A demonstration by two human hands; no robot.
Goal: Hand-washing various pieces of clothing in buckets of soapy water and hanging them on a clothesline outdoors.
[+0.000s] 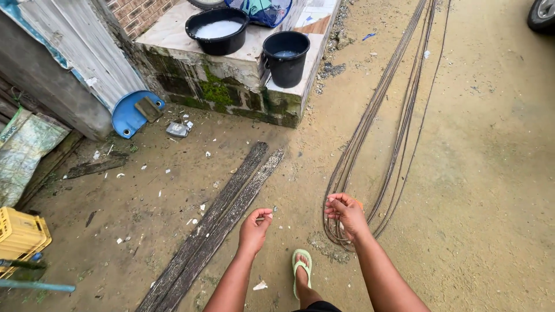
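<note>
A small pale object is pinched in the curled fingers of the left hand (255,226), while the right hand (345,212) is loosely fisted above looped steel rods (370,121), its contents unclear.

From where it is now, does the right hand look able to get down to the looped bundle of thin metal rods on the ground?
Probably yes: the right hand hovers above the looped rods, nothing between.

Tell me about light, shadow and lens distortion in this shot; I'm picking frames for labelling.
Head view: flat, even daylight with only faint shadows under the left hand and right hand; wide-lens bending curves the long steel rods and the planks; soft glare on water in the black bucket; focus is sharp.
</note>
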